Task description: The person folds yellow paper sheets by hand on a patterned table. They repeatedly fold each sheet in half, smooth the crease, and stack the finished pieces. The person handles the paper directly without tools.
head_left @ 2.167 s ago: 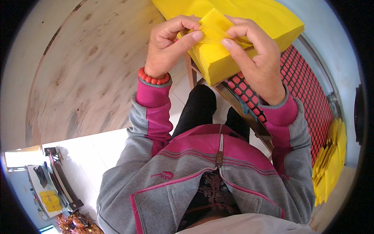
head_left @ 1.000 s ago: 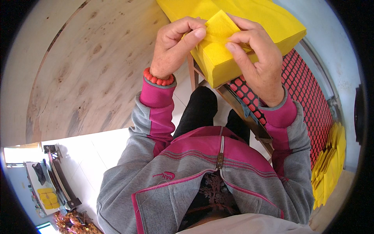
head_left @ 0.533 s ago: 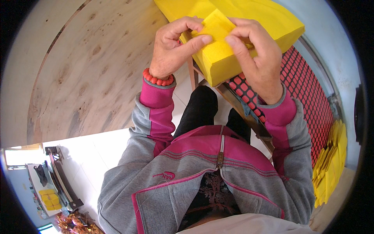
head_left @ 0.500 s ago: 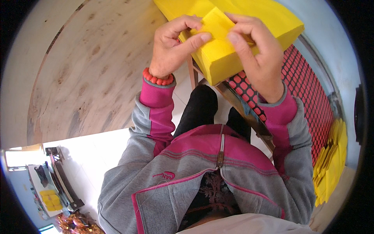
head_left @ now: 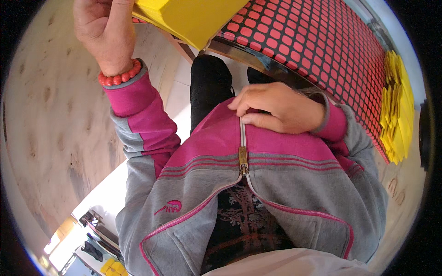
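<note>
From where I sit at the far end of the link, the two hands are well apart; the left hand (head_left: 108, 34) is in the upper left of the frame, right beside the yellow block (head_left: 191, 20), its fingertips cut off by the top edge; I cannot tell whether it is closed on anything or only touching the block's side. The right hand (head_left: 285, 108) lies against the jacket (head_left: 299, 147) near the middle of the frame, fingers loosely bent by the lower end of the zipper (head_left: 243, 158); whether it grips the cloth there I cannot make out.

The yellow block (thick, like a neat pile of sheets, though its far part is out of my view) sits at the top of the frame, left of centre, on the tabletop (head_left: 294, 32); one corner points down toward the wearer's knee, at the table's near edge. The tabletop has a red and black patterned cover running across to the right; near its far right end I see a loose stack of yellow sheets (head_left: 398, 110), fanned at the edges.

A red bead bracelet (head_left: 120, 79) circles the left wrist; a wooden board (head_left: 60, 101) fills the left side; at the lower left edge a small yellow bundle (head_left: 113, 267) shows, partly cropped.
</note>
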`<state>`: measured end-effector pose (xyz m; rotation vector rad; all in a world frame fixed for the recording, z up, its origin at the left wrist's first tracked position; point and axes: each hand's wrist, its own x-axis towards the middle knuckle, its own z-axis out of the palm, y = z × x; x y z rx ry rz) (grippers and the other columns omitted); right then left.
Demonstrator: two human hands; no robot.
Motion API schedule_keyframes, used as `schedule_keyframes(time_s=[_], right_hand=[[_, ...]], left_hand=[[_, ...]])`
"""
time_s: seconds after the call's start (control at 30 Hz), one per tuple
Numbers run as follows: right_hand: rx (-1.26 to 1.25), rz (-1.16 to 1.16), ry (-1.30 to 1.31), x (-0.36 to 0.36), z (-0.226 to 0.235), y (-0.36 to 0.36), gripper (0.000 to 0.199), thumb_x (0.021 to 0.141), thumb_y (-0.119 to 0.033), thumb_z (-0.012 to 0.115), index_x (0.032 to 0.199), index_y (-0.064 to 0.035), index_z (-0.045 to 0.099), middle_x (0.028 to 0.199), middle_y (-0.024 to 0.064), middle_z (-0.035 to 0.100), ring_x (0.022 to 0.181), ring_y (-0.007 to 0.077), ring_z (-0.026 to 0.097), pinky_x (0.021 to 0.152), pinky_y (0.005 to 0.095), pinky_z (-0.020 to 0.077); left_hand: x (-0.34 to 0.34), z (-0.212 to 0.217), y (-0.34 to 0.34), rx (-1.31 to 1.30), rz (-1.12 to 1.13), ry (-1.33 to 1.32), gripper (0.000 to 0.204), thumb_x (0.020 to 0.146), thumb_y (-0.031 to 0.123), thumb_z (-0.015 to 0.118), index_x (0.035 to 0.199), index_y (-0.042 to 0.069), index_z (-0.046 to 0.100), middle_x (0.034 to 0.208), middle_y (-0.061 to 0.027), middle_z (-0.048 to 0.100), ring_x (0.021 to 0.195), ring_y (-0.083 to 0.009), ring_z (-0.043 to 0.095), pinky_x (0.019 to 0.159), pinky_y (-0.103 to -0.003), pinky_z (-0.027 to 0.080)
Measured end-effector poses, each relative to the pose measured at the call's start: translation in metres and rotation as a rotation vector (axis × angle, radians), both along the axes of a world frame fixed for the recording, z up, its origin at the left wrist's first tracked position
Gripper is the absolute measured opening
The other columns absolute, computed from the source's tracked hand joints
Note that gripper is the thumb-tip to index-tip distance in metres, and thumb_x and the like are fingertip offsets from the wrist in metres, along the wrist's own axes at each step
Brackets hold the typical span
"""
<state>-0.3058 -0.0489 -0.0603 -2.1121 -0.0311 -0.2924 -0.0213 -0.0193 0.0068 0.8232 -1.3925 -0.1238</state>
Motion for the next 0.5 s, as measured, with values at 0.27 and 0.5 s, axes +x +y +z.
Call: schedule_keyframes(time_s=[0.27, 0.5], right_hand=[[-0.494, -0.824, 0.012, -0.034, -0.132, -0.032, 0.026, 0.095, -0.023, 0.061, 0.109, -0.0006, 0.063, 0.099, 0.0192, 0.065, 0.093, 0.0363, 0.064, 0.08, 0.044, 0.05], [-0.844, -1.102, -0.007, -0.019, -0.183, -0.078, 0.038, 0.096, -0.024, 0.06, 0.127, -0.0028, 0.06, 0.123, 0.0207, 0.061, 0.114, 0.0386, 0.057, 0.094, 0.0474, 0.0454]], left_hand=[[0.022, -0.005, 0.008, 0.103, 0.0, -0.208, 0.011, 0.09, 0.0, 0.059, 0.098, 0.001, 0.067, 0.095, -0.0004, 0.064, 0.092, -0.0128, 0.06, 0.088, -0.027, 0.044], [0.021, 0.008, 0.014, 0.279, 0.076, -0.217, 0.02, 0.095, 0.003, 0.055, 0.108, 0.0, 0.071, 0.104, -0.0036, 0.07, 0.1, -0.0106, 0.061, 0.088, -0.024, 0.046]])
